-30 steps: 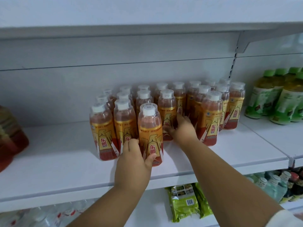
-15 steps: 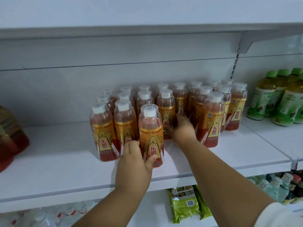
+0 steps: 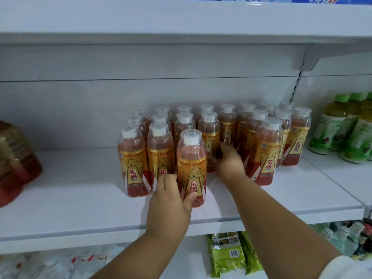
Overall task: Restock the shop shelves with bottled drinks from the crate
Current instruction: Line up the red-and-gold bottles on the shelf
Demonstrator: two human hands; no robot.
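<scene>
While left hand (image 3: 169,202) grip holds front bottle (image 3: 191,168) low, right hand (image 3: 227,160) grips second-row bottle (image 3: 209,135); shove risks toppling packed neighbours (image 3: 263,152), front bottle near shelf (image 3: 80,200) edge.

Bottled drinks (image 3: 201,141) stand in rows mid-shelf (image 3: 80,208), one front bottle (image 3: 191,168) ahead of the rest; a large jug (image 3: 14,162), seemingly, sits far left; other bottles (image 3: 346,127) stand right; packets (image 3: 227,256) lie on the shelf below.
</scene>
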